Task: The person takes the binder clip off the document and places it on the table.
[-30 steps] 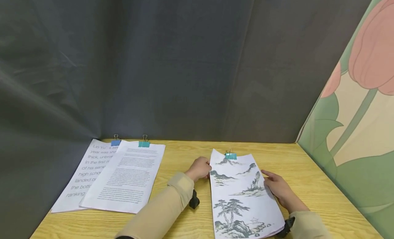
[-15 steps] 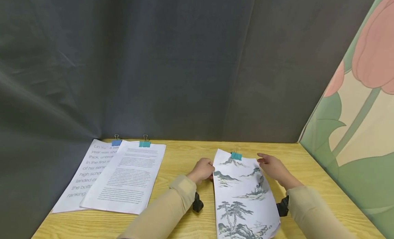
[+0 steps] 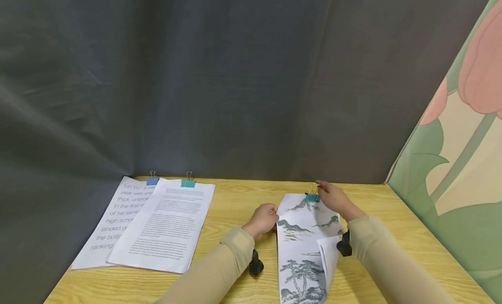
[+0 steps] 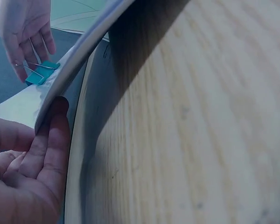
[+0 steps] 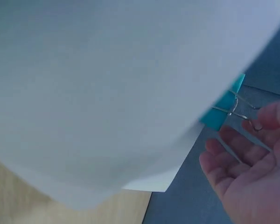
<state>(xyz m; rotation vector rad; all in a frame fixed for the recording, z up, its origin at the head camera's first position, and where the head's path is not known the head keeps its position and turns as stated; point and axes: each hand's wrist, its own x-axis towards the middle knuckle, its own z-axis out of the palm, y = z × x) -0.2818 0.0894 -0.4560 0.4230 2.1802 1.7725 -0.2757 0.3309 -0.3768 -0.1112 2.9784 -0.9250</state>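
Right hand [image 3: 334,199] pinches the teal binder clip's [image 3: 312,197] wire handles; left hand [image 3: 265,218] grips the landscape prints' [image 3: 300,234] left edge, fingers partly hidden beneath.

Two bare hands, long beige sleeves with ribbed cuffs, black wrist-mounted camera units beneath each wrist
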